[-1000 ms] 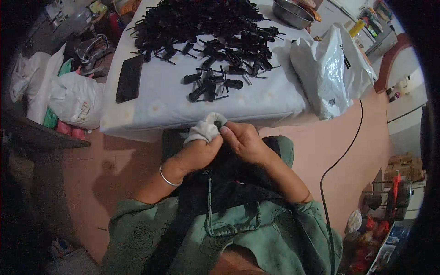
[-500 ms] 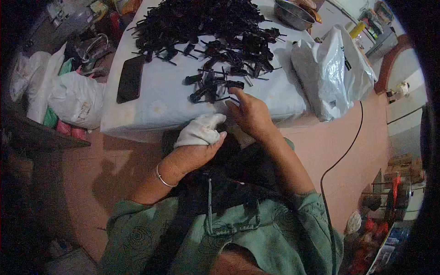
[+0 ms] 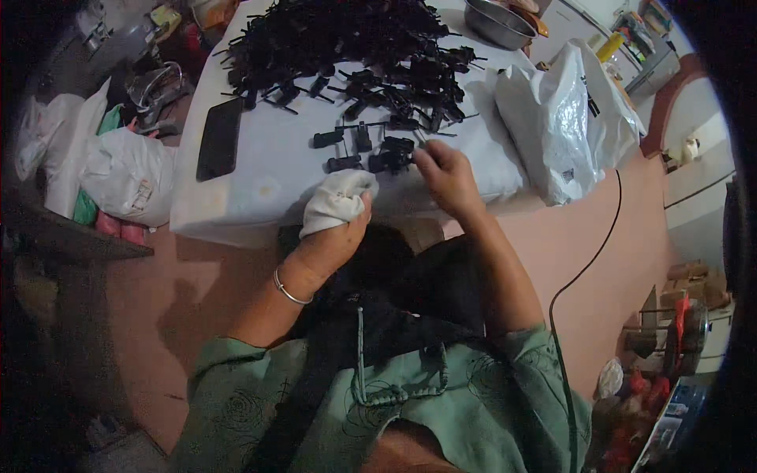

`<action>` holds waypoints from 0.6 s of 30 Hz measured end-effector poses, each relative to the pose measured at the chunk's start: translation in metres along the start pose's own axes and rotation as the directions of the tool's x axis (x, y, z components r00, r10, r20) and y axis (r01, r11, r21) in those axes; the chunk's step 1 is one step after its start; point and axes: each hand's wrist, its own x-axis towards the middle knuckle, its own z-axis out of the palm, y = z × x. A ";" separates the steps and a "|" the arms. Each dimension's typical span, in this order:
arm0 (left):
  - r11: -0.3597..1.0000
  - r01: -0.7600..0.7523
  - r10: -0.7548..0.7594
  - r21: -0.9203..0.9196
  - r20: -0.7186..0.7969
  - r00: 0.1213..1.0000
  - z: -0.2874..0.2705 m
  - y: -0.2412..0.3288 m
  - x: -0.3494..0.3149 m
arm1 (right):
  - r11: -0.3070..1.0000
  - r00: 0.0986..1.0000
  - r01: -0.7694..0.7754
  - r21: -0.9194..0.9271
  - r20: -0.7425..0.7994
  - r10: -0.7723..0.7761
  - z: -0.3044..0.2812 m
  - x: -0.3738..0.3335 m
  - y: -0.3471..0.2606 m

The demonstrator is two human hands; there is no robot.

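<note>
White cloth or a glove covers the fingers of my left hand (image 3: 339,209), and its bare thumb presses along the side. The covered fingers look curled; anything inside them is hidden. Just beyond the table's front edge, my right hand (image 3: 448,175) has its thumb and index finger pinched together, but what is between them is too small to make out. Those fingertips are beside a small black plastic part with thin pins (image 3: 392,156). More such parts (image 3: 344,163) lie loosely to the left, in front of a big heap of black parts (image 3: 347,43).
A black phone (image 3: 219,140) lies on the left of the white-covered table (image 3: 260,162). On the right stand a white plastic bag (image 3: 552,130) and a metal bowl (image 3: 498,27). Filled white bags (image 3: 130,169) stand to the left. A black cable (image 3: 587,268) hangs down on the right.
My right hand has drawn back to the right, its index finger now bent in toward the thumb. The nearby black parts have spread apart. My left hand has shifted slightly left and forward.
</note>
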 end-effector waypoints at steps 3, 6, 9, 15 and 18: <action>0.995 0.065 -0.065 -0.081 0.013 0.998 0.001 -0.005 -0.006 | 0.922 0.975 -0.221 0.319 0.047 0.218 -0.003 0.009 -0.008; 0.893 0.363 -0.369 -0.266 0.029 0.929 -0.005 0.008 -0.009 | 0.858 0.959 -0.283 0.429 0.116 0.259 -0.005 -0.005 -0.009; 0.716 0.616 -0.584 -0.329 0.203 0.786 -0.012 0.006 -0.009 | 0.959 0.974 -0.110 0.263 0.220 0.052 -0.002 -0.025 -0.004; 0.847 0.496 -0.488 -0.193 0.091 0.868 -0.020 0.003 -0.011 | 0.838 0.853 0.493 -0.234 0.319 -0.413 -0.006 -0.044 -0.026; 0.838 0.543 -0.475 -0.056 0.414 0.777 -0.020 0.002 -0.016 | 0.744 0.746 0.627 -0.230 0.453 -0.488 -0.001 -0.054 -0.052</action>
